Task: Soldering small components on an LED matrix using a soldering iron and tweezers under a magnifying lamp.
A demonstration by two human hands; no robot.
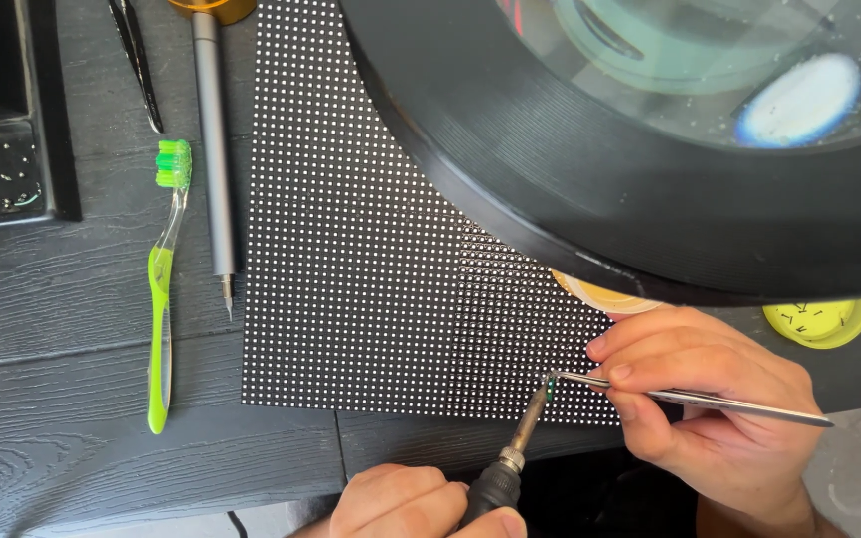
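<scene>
A black panel (371, 249) covered in rows of small white dots lies flat on the dark wooden table (52, 299). My left hand (411, 503) at the bottom edge grips the black handle of a soldering iron (515, 448), whose tip rests at the panel's lower right corner. My right hand (710, 399) pinches thin metal tweezers (690, 397). The tweezer points meet the iron's tip on the panel.
A large round black-rimmed magnifier lens (640, 169) hangs over the top right. Left of the panel lie a green toothbrush (163, 289), a grey pen-like tool (214, 149) and black tweezers (139, 60). A black tray (7, 110) sits far left, a yellow lid (821, 321) at right.
</scene>
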